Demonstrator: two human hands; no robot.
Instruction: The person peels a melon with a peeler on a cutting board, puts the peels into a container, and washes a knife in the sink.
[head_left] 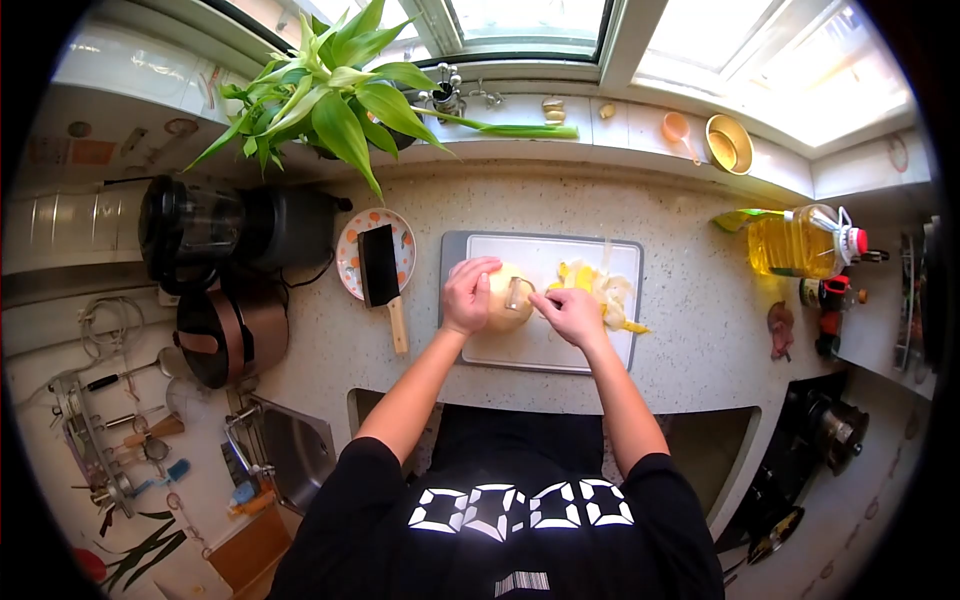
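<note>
- Fruit (pixel 507 318), 1, round and pale, kind uncertain: sat on the left half of the board (pixel 565 350), between the 2 hands.
- Left hand (pixel 466 295): partly curled, with its fingers over the upper left side of the fruit, steadying it.
- Right hand (pixel 577 314): closed in a pinch on the handle of the peeler.
- Peeler (pixel 514 292), 1: its head lay against the near right face of the fruit.
- Peelings (pixel 613 292), a loose heap, yellow and whitish: lay on the right half of the board, 1 yellow strip reaching over its right edge.
- Done, as judged: much of the skin was off, since the heap was sizeable and the visible face looked pale and largely bare.
- Left, as judged: a yellower patch near the left fingers might have been skin; the underside and the part beneath the left hand were hidden, so the remainder could not be told.
- Cutting: no cut showed in the fruit; the cleaver (pixel 379 265), 1, lay unheld across the plate (pixel 348 250), its handle over the worktop (pixel 690 350), left of the board.
</note>
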